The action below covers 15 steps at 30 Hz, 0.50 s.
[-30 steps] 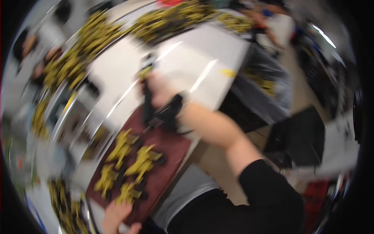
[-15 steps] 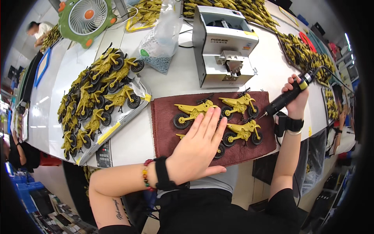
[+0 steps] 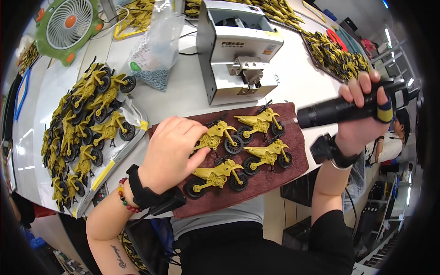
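Note:
Four would exceed my count, so several yellow toy motorcycles with black wheels stand on a brown cloth mat [image 3: 247, 198]. My left hand [image 3: 169, 149] is closed around the rear of the far left toy motorcycle [image 3: 215, 136], its thumb on the near side; the fingertips are partly hidden. Beside it is the far right toy motorcycle [image 3: 259, 122]. Nearer me lie the near left toy motorcycle [image 3: 214, 177] and the near right one [image 3: 267, 155]. My right hand [image 3: 360, 121] grips a black electric screwdriver [image 3: 323, 112], held sideways with its tip pointing left, above the mat's right edge.
A tray [image 3: 110, 172] heaped with toy motorcycles [image 3: 75, 123] stands left. Behind the mat are a grey-white machine [image 3: 243, 57] and a clear bag of small screws [image 3: 156, 79]. A green fan [image 3: 68, 25] stands far left, more yellow parts [image 3: 339, 59] far right. Another person [image 3: 394, 142] is at right.
My left hand has moved left from flat over the mat, fingers now curled at the far left motorcycle. My right hand has raised the screwdriver and turned it nearly level. The view has shifted.

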Available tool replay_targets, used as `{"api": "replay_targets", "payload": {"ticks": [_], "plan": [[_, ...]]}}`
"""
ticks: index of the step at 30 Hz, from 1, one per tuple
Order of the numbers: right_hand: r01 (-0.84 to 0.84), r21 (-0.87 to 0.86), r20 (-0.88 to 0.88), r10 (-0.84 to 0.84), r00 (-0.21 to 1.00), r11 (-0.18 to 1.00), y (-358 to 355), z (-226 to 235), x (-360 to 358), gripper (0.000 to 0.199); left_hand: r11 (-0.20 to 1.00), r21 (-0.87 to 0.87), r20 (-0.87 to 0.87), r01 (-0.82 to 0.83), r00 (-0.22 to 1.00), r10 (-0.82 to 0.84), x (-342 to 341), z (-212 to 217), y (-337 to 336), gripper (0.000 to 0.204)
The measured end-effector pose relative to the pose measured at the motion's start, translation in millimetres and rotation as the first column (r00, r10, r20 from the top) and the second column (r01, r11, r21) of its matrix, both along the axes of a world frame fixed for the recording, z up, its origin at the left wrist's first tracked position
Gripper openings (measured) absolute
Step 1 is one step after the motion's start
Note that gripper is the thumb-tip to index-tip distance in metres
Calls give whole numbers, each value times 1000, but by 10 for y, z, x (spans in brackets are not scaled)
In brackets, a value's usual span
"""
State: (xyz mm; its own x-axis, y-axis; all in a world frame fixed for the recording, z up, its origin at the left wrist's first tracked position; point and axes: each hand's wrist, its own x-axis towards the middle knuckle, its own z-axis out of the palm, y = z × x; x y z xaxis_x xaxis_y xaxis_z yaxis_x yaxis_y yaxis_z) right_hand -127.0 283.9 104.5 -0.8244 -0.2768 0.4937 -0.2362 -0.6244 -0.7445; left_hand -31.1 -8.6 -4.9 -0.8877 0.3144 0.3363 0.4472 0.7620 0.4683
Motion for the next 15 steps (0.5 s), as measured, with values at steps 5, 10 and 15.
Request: {"api": "replay_targets", "payload": {"ticks": [5,10,15], "plan": [[114,12,-194,-109,975,993,-543,144,-217,20,992,125,25,-14,1000,11,17,-158,-15,27],[300,-9,-128,-299,946,954,-1056,90,-280,22,991,134,-22,19,1000,-16,-27,-206,-23,28],[380,59,-256,-354,899,923,-1042,-130,-458,22,998,56,-123,43,992,-35,-44,-267,-22,30]]}}
